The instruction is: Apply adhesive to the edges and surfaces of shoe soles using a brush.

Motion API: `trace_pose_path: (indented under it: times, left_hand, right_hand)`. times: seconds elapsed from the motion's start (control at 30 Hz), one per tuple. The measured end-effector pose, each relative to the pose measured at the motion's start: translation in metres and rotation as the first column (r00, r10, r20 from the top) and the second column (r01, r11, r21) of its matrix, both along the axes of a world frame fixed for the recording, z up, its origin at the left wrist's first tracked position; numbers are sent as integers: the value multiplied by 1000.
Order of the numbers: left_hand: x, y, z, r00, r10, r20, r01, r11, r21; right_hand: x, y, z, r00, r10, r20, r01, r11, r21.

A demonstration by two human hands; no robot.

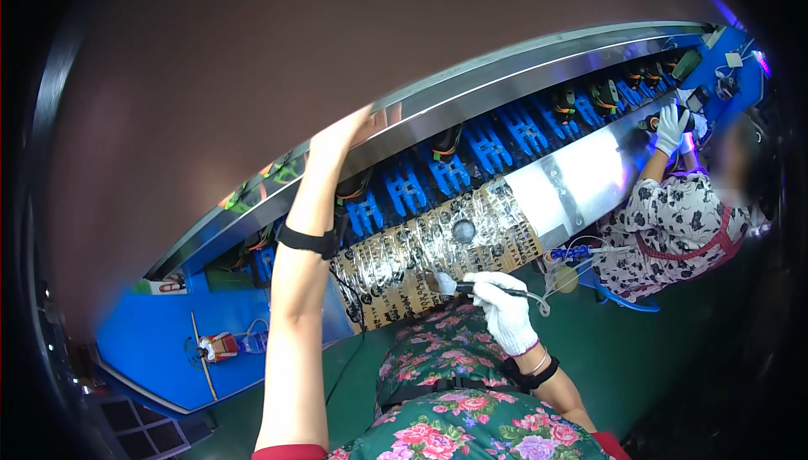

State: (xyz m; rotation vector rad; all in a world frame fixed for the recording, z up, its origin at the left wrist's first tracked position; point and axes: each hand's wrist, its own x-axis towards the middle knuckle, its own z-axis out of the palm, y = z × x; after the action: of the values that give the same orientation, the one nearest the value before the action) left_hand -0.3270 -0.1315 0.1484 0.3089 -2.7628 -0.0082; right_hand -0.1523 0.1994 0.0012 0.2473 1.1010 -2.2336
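My right hand, in a white knit glove, grips a brush with a dark handle and a pale, flattened tip. The tip hovers over or rests on the near edge of a cardboard-covered ledge wrapped in clear film; contact cannot be told. On that ledge is a small dark round dish or spot. My left arm, with a black band round it, stretches forward across the conveyor. Its hand reaches the shiny metal edge of the hood; the fingers are not clearly visible.
Beyond the ledge runs a conveyor of blue slotted holders, several carrying black shoes. At the right, a co-worker in white gloves handles a dark shoe. A blue table at the left bears a stick and small items. A cable hangs near my left arm.
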Motion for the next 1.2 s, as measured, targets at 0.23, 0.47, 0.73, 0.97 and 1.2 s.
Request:
trace_pose_path:
  times: [0.23,0.47,0.73,0.97,1.2]
  left_hand:
    - [-107,-26,14,982,-66,179,29,979,200]
    - [-152,-30,21,978,-125,165,109,989,103]
    - [-260,7,-6,949,-316,18,298,911,284]
    - [-279,43,0,970,-90,228,60,989,136]
    - [-289,101,89,787,-218,577,270,963,-5]
  right_hand:
    - [-9,18,-16,996,-84,40,82,996,35]
    - [-24,28,-20,987,-106,120,101,994,41]
    - [-35,37,-27,982,-169,83,166,985,44]
    - [-29,49,-32,970,-238,52,236,971,49]
    - [-15,58,-43,960,-267,81,271,961,-46]
